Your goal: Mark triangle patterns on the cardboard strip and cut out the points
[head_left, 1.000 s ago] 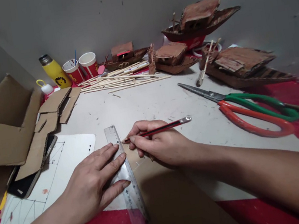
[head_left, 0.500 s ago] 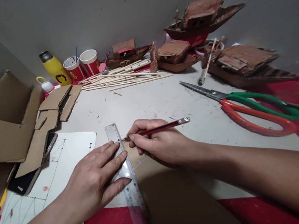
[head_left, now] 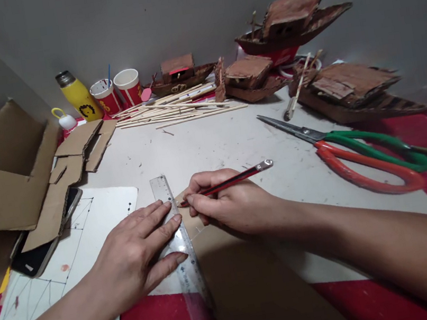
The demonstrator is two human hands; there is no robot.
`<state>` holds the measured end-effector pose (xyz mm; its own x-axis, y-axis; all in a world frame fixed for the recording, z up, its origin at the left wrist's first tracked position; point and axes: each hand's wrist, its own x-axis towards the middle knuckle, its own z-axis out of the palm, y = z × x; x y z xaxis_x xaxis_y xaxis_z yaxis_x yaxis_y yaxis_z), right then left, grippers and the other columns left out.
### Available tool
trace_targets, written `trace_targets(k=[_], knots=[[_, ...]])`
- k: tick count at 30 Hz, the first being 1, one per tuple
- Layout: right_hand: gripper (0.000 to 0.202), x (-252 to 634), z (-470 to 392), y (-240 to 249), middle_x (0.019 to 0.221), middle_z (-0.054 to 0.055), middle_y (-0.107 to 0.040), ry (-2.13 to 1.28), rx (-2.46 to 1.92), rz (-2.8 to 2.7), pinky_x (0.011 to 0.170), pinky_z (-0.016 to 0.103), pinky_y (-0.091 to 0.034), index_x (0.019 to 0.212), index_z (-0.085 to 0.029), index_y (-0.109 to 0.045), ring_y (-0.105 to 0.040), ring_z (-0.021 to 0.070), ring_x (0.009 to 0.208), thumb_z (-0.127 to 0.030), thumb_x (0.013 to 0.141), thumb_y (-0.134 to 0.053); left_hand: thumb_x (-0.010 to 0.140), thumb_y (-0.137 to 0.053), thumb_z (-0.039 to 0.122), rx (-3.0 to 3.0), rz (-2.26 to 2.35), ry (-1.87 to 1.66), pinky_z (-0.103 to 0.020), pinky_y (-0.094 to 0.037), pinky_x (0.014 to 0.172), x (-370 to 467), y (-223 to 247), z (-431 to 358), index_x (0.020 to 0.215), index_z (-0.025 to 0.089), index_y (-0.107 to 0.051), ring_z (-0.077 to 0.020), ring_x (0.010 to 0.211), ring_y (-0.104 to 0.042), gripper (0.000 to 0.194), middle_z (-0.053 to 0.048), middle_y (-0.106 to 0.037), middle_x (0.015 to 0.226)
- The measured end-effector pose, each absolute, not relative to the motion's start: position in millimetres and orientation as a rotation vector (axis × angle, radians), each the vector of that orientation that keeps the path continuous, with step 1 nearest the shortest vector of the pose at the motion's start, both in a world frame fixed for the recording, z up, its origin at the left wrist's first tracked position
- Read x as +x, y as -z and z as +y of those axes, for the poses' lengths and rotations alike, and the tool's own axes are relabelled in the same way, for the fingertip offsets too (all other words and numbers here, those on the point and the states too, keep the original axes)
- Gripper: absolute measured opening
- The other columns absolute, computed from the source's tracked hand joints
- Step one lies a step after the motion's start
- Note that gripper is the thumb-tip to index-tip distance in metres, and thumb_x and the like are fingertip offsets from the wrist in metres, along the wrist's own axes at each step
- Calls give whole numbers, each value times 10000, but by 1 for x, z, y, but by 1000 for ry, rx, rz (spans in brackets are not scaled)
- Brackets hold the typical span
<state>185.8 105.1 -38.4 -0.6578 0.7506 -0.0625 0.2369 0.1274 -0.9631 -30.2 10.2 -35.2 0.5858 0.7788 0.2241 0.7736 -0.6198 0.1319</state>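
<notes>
My left hand (head_left: 138, 246) lies spread over a clear plastic ruler (head_left: 192, 270), its fingertips pressing on it. The ruler runs along the left edge of a brown cardboard piece (head_left: 251, 282). A red and black pencil (head_left: 236, 178) is pinched in my right hand (head_left: 227, 200), its tip low beside the ruler near the cardboard's far end. A short pale line shows on the cardboard below my right fingers. Under my left forearm is a white sheet (head_left: 104, 208) with drawn lines.
Large scissors (head_left: 314, 137) with green and red handles lie at right. Thin wooden sticks (head_left: 182, 112) are piled behind, near brown model boats (head_left: 251, 74). Cups (head_left: 128, 87) and a yellow bottle (head_left: 82, 99) stand at back left. A cardboard box (head_left: 1, 191) and a phone (head_left: 38, 258) are left.
My right hand and the pencil have shifted slightly, the tip moving a little toward me and to the right along the ruler. My left hand and the ruler have stayed in place.
</notes>
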Motion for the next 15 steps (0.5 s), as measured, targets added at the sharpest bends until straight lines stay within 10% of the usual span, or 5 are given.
trace_targets(k=[15], knots=[[131,187,104,37,655,-7,-625,-1589,-974,-1990,525,235,-428,754,-182,-612,-569,125,582,-182,851,-524,920,-631,415,2741,1389,-359,-540,-541,984,-28,32,11,1343,65,-536,-349,1264,-588,558,-224,-625,1350]])
